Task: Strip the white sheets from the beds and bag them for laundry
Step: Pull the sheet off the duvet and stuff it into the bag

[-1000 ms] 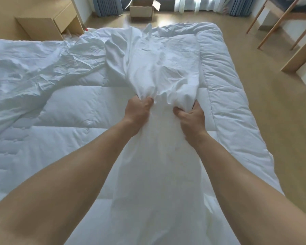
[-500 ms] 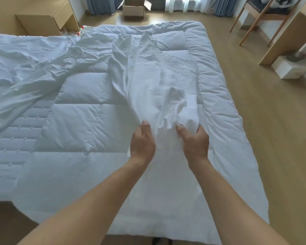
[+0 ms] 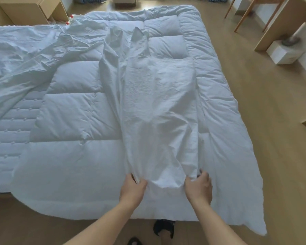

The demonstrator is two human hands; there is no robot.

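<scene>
A white sheet (image 3: 157, 106) lies stretched in a long crumpled band down the middle of the quilted duvet (image 3: 74, 156), from the far end to the near edge. My left hand (image 3: 132, 190) grips the sheet's near left corner. My right hand (image 3: 199, 189) grips its near right corner. Both hands are low, close to the duvet's near edge. More rumpled white sheet (image 3: 25, 55) trails off to the far left over the quilted mattress (image 3: 9, 124).
The duvet hangs over the bed's near and right sides onto the wooden floor (image 3: 272, 138). A wooden nightstand (image 3: 34, 9) stands at the far left. A chair (image 3: 251, 11), a wooden desk (image 3: 286, 20) and a white box (image 3: 284, 52) are at the right. My dark slipper (image 3: 163, 228) is below.
Both hands have pulled the sheet back toward me, from mid-bed to the duvet's near edge. The bunched sheet has drawn out into a long flat band, and I stand farther back.
</scene>
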